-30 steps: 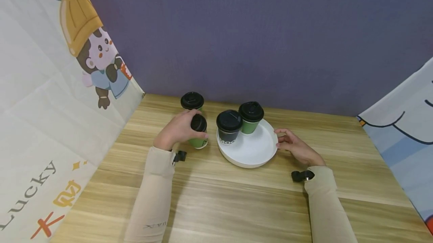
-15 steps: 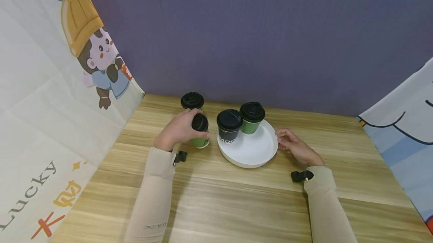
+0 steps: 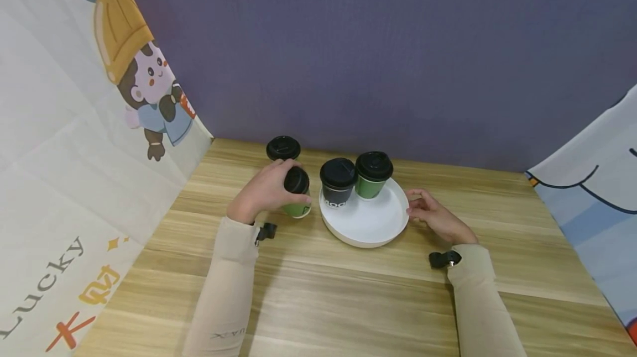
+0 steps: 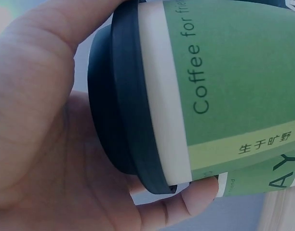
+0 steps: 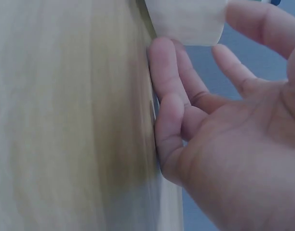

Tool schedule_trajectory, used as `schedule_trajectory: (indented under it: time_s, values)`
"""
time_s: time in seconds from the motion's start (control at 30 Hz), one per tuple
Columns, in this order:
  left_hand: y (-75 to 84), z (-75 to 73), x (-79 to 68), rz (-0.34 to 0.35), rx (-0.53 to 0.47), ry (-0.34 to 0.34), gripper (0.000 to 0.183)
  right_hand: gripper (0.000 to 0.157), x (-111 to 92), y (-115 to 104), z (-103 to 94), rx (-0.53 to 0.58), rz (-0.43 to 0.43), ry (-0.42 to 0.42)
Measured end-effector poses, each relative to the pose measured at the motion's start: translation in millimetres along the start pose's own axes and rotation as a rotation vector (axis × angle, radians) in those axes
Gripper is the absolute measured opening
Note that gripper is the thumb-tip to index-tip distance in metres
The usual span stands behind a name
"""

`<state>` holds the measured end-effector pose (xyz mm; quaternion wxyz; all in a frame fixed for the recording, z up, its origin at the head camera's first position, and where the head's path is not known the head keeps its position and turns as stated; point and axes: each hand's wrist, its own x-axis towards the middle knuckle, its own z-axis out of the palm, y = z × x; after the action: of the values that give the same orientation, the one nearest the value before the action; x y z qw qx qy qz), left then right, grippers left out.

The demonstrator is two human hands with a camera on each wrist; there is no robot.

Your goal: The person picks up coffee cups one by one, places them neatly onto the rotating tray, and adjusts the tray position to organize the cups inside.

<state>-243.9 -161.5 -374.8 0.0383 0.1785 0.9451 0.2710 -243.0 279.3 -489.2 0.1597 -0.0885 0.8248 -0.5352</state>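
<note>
My left hand grips a green paper coffee cup with a black lid, its fingers around the lid and upper rim. The cup is upright, just left of a round white tray. On the tray stand a dark grey coffee cup and another green coffee cup, both black-lidded. Fingers of my right hand touch the outer right side of the tray. In the right wrist view, several fingers lie low along the wooden tabletop, close to the pale tray wall.
Behind my left hand stands one more black-lidded coffee cup, its green body mostly hidden. A purple-blue backdrop rises at the back of the wooden table. A printed white cloth hangs on the left.
My left hand and its coffee cup have shifted slightly right, towards the tray. The two cups on the tray have moved a little, the green one to the right. My right hand stays beside the tray.
</note>
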Motion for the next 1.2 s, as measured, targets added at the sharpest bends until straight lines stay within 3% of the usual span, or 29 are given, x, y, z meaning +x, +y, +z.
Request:
schedule_trajectory:
  time_s: [0.23,0.53,0.9,1.2]
  values:
    - [3.1,-0.2,0.3,0.019,-0.01,0.003,0.092,0.061,-0.2,-2.5,1.0,-0.023,-0.009,-0.014]
    - [7.2,2.2,0.5,0.035,-0.027,0.004,0.091,0.053,1.7,-1.7,5.4,-0.068,0.007,0.023]
    - [14.4,2.8,0.0,0.048,-0.028,0.003,0.09,0.059,1.4,1.4,0.8,-0.007,0.043,0.002]
    - [20.3,7.8,2.5,0.062,-0.045,0.014,0.095,0.062,2.0,5.6,-1.2,0.03,0.008,-0.031]
